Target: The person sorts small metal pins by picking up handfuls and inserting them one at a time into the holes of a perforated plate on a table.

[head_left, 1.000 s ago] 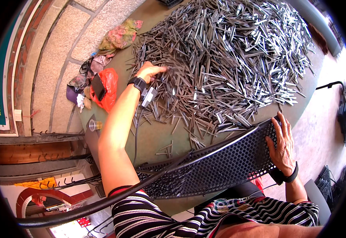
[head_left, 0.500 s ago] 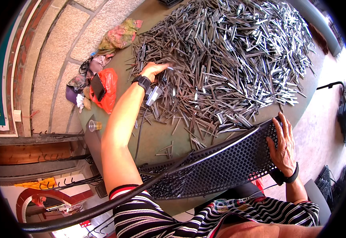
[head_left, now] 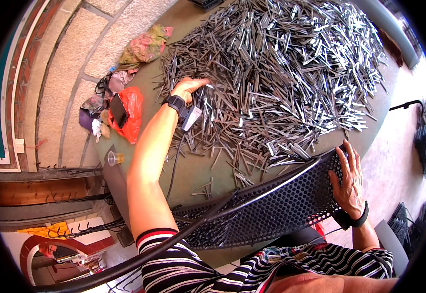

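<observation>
A large heap of thin dark metal strips (head_left: pixel 271 73) covers most of the green table. My left hand (head_left: pixel 189 87) reaches into the heap's left edge, its thumb stretched to the right; the other fingers are mostly hidden below it, so what they hold does not show. A black perforated basket (head_left: pixel 291 200) is tilted at the near edge, with some strips in its left part. On its right end lies my right hand (head_left: pixel 351 180), gripping it with the fingers along the rim and the thumb over the holed side.
A red plastic bag (head_left: pixel 134 110) with a dark phone-like slab, crumpled cloths (head_left: pixel 144 46) and a plastic cup (head_left: pixel 115 157) lie along the table's left side. A black curved bar (head_left: pixel 174 241) crosses the foreground. Stone blocks (head_left: pixel 61 73) line the left.
The view has shifted slightly. My left hand stays at the heap's left edge, and my right hand keeps its place on the basket. Nothing is visibly picked up or let go.
</observation>
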Demonstrator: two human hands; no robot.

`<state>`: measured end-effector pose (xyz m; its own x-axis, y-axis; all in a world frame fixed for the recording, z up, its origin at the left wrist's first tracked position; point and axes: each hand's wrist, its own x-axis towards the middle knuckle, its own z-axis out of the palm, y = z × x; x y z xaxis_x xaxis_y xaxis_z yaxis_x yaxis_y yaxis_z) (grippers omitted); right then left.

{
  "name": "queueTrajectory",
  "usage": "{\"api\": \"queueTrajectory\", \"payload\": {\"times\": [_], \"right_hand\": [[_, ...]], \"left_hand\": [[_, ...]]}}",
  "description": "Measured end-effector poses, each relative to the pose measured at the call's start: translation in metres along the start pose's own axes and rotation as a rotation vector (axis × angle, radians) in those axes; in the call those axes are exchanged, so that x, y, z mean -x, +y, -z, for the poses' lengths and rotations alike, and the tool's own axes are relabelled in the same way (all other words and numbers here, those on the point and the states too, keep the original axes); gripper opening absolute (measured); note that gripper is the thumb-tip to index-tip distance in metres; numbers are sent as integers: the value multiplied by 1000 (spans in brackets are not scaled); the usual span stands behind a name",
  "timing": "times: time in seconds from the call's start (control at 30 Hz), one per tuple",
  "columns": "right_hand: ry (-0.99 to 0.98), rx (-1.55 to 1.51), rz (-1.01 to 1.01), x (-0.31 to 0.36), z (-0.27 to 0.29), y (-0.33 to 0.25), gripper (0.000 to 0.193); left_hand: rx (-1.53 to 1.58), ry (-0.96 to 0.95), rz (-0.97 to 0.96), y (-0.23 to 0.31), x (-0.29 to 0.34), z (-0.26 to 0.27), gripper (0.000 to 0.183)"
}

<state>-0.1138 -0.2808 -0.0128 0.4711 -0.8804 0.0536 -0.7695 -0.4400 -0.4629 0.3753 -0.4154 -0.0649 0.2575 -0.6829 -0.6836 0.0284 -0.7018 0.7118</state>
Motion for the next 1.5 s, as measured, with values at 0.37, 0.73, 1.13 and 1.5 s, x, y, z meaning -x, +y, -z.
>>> {"api": "queueTrajectory", "payload": {"times": [0.37, 0.73, 1.13, 1.5], "right_hand": [[2, 18, 2, 0, 0, -1, 53], [7, 17, 2, 0, 1, -1, 52], [33, 22, 8, 1, 0, 0, 52], [47, 55, 25, 1, -2, -2, 52]], "left_hand": [[33, 64, -9, -7, -13, -1, 15], [31, -48, 7, -3, 16, -2, 24], [60, 116, 7, -6, 61, -10, 18], [48, 42, -60, -8, 17, -16, 26]]}}
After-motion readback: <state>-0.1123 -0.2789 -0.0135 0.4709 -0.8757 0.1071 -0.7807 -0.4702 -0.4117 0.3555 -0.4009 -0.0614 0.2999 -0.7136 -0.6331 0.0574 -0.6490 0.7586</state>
